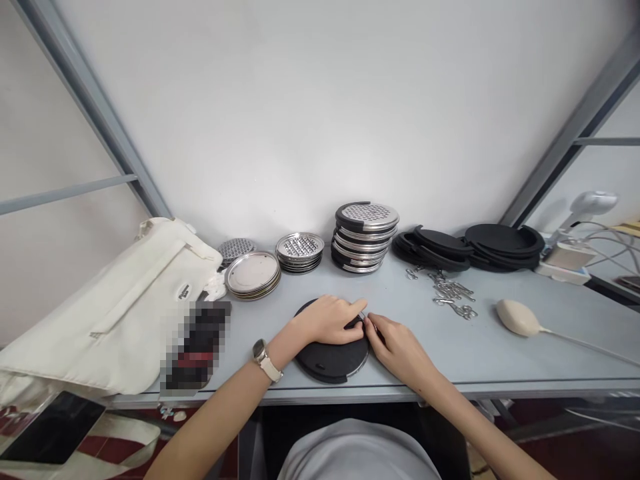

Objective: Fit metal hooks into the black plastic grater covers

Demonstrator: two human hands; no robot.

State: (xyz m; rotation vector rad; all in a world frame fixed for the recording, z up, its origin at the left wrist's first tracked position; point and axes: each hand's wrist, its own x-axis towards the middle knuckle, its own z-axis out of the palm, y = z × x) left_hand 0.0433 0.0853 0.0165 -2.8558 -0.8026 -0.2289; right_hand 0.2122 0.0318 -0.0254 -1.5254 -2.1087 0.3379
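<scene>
A round black disc (327,360) lies flat near the table's front edge, with a thin metal rim showing at its lower right. It resembles the black-backed graters in the tall stack. My left hand (333,320) rests over its upper part, fingers curled and gripping it near the right edge. At that same edge my right hand (397,343) is closed in a pinch, its fingertips meeting those of the left. A small metal glint (364,315) shows between the fingertips; the piece itself is mostly hidden.
Behind stand a tall stack of graters (367,237), a low stack of grater plates (300,248) and plain metal discs (253,273). Black holders (503,243) and metal clips (453,290) lie rightward, beyond them a beige cabled object (517,317). A white bag (120,307) fills the left.
</scene>
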